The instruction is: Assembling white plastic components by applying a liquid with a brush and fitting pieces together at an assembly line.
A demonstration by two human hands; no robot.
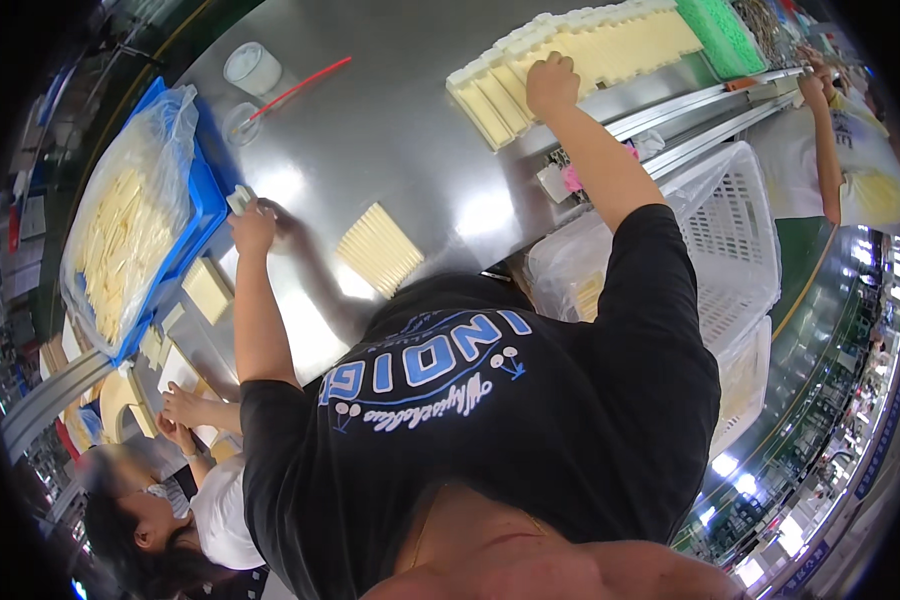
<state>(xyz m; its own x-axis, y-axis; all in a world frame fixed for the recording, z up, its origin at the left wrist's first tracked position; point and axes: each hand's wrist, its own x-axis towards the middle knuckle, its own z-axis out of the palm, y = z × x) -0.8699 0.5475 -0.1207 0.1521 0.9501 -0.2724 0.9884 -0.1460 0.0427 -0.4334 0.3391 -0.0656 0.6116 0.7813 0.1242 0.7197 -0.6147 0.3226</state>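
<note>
My right hand point(552, 85) reaches to the far side of the metal table and rests on a long row of cream-coloured strips point(630, 48). Its fingers are bent around one of the strips, and the fingertips are partly hidden. To the left, beside the blue tray, my left hand point(253, 226) is closed on a small pale block point(238, 198), whose exact kind I cannot make out. Between my arms, close to my body, lies a small ribbed stack of cream strips point(379, 250).
A blue tray point(206, 190) holds a plastic bag of cream strips point(120, 250). A white cup point(252, 69) and a clear cup point(241, 124) with a red stick point(305, 84) stand at the back. Green foam point(722, 38) and white crates point(735, 235) are right; co-workers flank me.
</note>
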